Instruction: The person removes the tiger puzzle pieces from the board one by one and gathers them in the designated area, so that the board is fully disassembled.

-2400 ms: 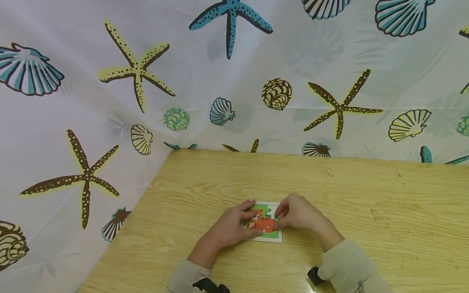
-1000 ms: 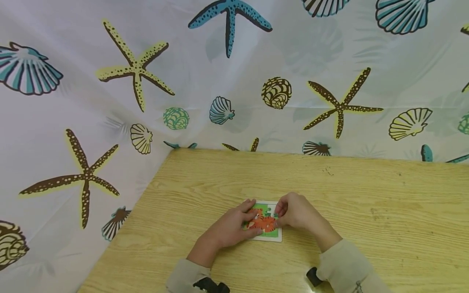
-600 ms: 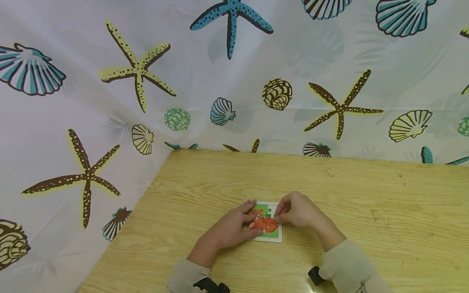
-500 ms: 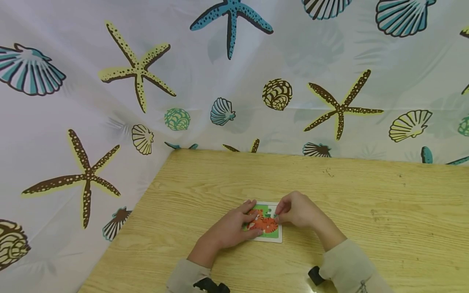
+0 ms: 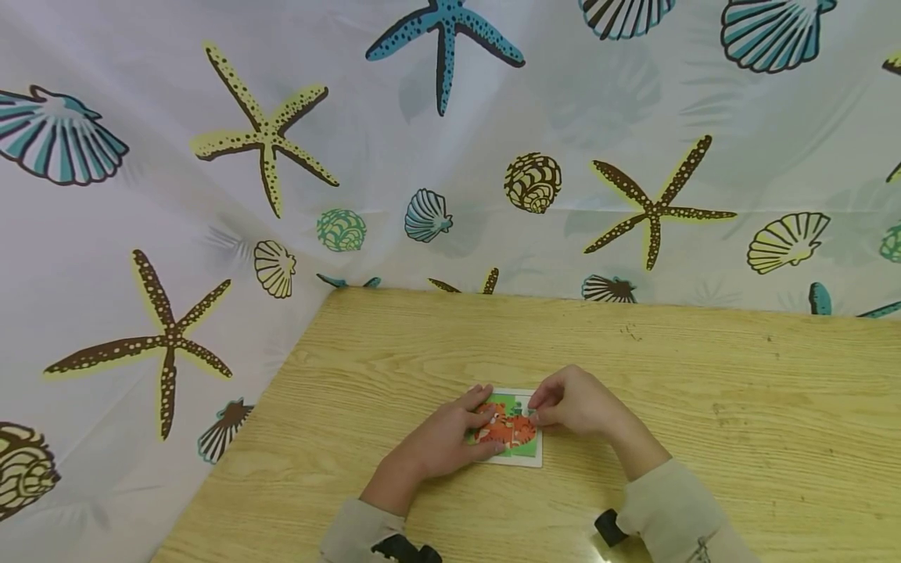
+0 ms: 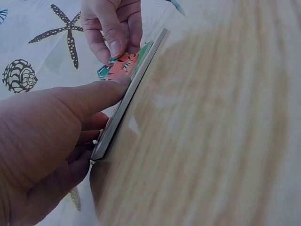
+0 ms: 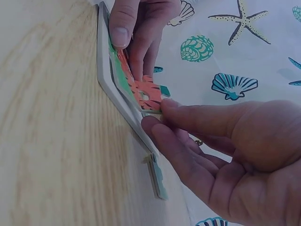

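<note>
A small jigsaw puzzle (image 5: 501, 426) of an orange tiger on green lies in a white-edged tray (image 5: 521, 461). My left hand (image 5: 443, 438) rests over its left side, fingers extended and thumb (image 6: 101, 94) pressing near the front edge. Between thumb and fingers of my right hand (image 5: 580, 403) is the edge of a puzzle piece (image 7: 149, 96), orange with dark stripes and some green. That piece is tilted up out of the tray, with a seam showing beside it. White backing shows at the tray's upper right.
A loose puzzle piece (image 7: 157, 178) lies on the wooden table (image 5: 394, 344) beyond the tray in the right wrist view. A white cloth (image 5: 464, 156) printed with starfish and shells hangs behind and at the left. Black straps with cameras circle both sleeves.
The pinched piece has shifted slightly right and lifted, opening a seam in the tiger. My right hand has moved a little up and right with it. The left hand stays put.
</note>
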Action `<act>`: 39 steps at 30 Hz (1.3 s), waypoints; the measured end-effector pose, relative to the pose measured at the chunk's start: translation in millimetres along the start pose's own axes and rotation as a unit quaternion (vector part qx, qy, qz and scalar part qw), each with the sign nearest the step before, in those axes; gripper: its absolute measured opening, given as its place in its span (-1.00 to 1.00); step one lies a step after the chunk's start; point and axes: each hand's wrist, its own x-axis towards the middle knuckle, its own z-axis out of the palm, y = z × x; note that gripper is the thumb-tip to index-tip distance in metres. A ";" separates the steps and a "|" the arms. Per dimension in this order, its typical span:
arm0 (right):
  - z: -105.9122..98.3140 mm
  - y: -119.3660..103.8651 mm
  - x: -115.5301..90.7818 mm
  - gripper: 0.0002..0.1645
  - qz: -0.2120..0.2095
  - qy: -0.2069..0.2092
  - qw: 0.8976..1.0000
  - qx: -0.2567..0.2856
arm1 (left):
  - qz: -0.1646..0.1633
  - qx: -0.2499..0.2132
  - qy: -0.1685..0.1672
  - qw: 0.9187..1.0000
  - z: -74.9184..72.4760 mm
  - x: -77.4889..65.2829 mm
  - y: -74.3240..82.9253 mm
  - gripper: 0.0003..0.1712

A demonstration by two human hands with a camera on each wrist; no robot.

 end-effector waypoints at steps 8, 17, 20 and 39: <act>1.8 3.4 3.3 -0.98 -0.010 -0.010 1.000 0.004 | -0.005 0.005 0.020 1.000 2.0 0.9 1.4 -0.18; 3.1 -0.2 2.3 -0.97 -0.015 -0.008 1.000 -0.006 | -0.021 0.019 0.048 0.998 6.4 4.2 6.4 -0.14; 3.5 -1.1 1.8 -0.97 -0.012 -0.009 1.000 -0.008 | -0.027 0.014 0.047 0.998 6.8 4.4 7.1 -0.13; 7.6 5.5 3.9 -0.95 0.034 -0.012 0.996 0.078 | -0.055 -0.006 0.025 0.998 6.7 3.6 14.5 -0.12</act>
